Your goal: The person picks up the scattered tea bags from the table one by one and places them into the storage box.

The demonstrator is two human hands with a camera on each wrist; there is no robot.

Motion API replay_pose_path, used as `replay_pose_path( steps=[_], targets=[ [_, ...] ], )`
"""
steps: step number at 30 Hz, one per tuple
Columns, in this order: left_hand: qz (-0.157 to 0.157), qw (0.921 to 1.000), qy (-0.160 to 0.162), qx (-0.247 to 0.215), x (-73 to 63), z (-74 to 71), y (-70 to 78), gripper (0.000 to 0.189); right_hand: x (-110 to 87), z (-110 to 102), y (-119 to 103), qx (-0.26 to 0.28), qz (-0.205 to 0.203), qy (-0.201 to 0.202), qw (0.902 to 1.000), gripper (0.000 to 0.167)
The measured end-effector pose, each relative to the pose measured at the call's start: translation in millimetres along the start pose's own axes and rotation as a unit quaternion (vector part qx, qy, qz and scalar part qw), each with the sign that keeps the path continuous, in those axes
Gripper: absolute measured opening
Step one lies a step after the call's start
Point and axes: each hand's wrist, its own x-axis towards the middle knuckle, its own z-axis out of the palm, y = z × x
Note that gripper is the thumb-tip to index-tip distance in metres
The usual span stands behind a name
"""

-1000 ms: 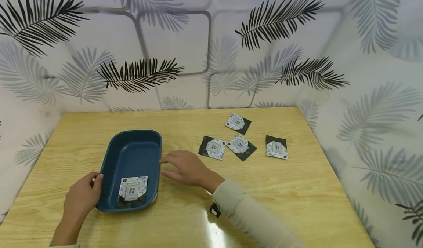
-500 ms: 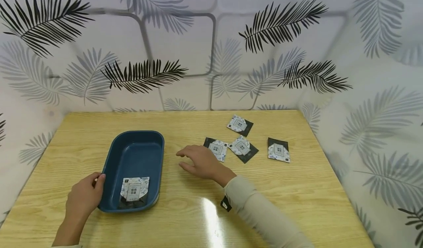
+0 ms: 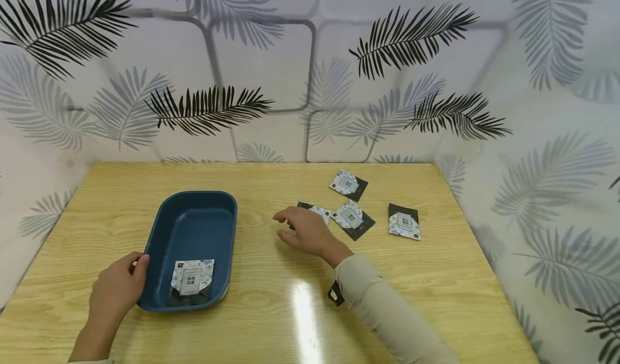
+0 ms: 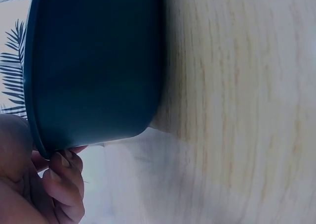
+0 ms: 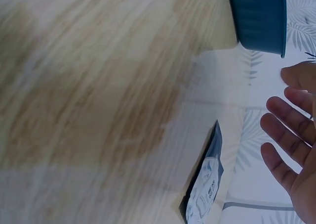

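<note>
The left hand [image 3: 115, 287] pinches the near-left rim of a blue tray [image 3: 203, 237], where one packet [image 3: 191, 279] lies at the near end. Slightly farther, the right hand [image 3: 309, 232] hovers, fingers apart and holding nothing, partly covering a second packet [image 3: 318, 211] (just beside a third [image 3: 352, 218]). A fourth packet [image 3: 404, 222] lies to the right; the farthest packet [image 3: 349, 184] sits near the table's [image 3: 261, 278] back edge, before a leaf-patterned wall [image 3: 339, 84].

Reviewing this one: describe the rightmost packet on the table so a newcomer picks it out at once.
On the wooden table, go right from the blue tray, past the right hand and the cluster of three packets. The rightmost packet lies there, its black part toward the leaf-patterned backdrop. Unlike its neighbours, it lies alone, with bare wood separating it from that cluster.
</note>
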Motion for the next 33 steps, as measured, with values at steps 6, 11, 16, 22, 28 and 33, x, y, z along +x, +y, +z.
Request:
replay_pose_path(
  steps=[6,11,16,22,28,33],
  targets=[
    [0.004,1.0,0.005,0.002,-1.3,1.5,0.5,0.051,2.1,-3.6,5.2,-0.02,0.028,-0.002,0.9994,0.037],
    [-0.004,1.0,0.0,-0.001,-1.7,0.9,0.8,0.051,1.8,-4.9,13.7,-0.019,0.05,0.001,0.9986,0.039],
    [-0.001,1.0,0.0,0.0,-1.3,0.3,-0.2,0.052,-0.3,-6.5,20.3,-0.021,0.076,0.015,0.9967,0.04],
    [-0.005,1.0,0.0,-0.003,-2.6,0.1,0.8,0.051,-6.4,-2.5,27.6,-0.022,0.1,0.007,0.9947,0.037],
    [-0.003,1.0,0.003,-0.001,-2.0,0.6,1.3,0.052,-9.7,-10.2,38.2,-0.007,0.13,0.033,0.9909,0.033],
    [-0.005,1.0,0.006,-0.005,-1.7,1.3,1.1,0.051,-11.2,-16.9,46.9,-0.001,0.135,0.021,0.9906,0.034]
  ],
)
